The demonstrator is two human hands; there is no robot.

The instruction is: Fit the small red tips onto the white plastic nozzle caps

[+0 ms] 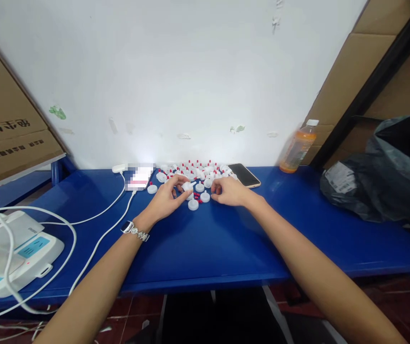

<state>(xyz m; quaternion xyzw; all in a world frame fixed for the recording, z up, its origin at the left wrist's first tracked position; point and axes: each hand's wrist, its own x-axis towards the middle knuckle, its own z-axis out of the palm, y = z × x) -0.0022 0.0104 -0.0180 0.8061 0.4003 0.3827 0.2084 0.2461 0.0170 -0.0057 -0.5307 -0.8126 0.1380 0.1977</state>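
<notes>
Both my arms reach across a blue table (208, 243) toward a heap of several small white plastic caps (197, 172), many with red tips. My left hand (165, 198), with a metal watch on its wrist, pinches one white cap (187, 186) between thumb and fingers. My right hand (228, 191) rests on the table beside the heap, fingers curled at a white cap (205, 196); whether it grips anything is hidden. A few loose red pieces (196, 196) lie between my hands.
A phone (244, 175) lies right of the heap, an orange drink bottle (298, 148) farther right by the wall. A lit phone (139, 177) with white cables sits left. A white power strip (11, 253) is at front left, a dark plastic bag (387, 177) at right, cardboard boxes at both sides.
</notes>
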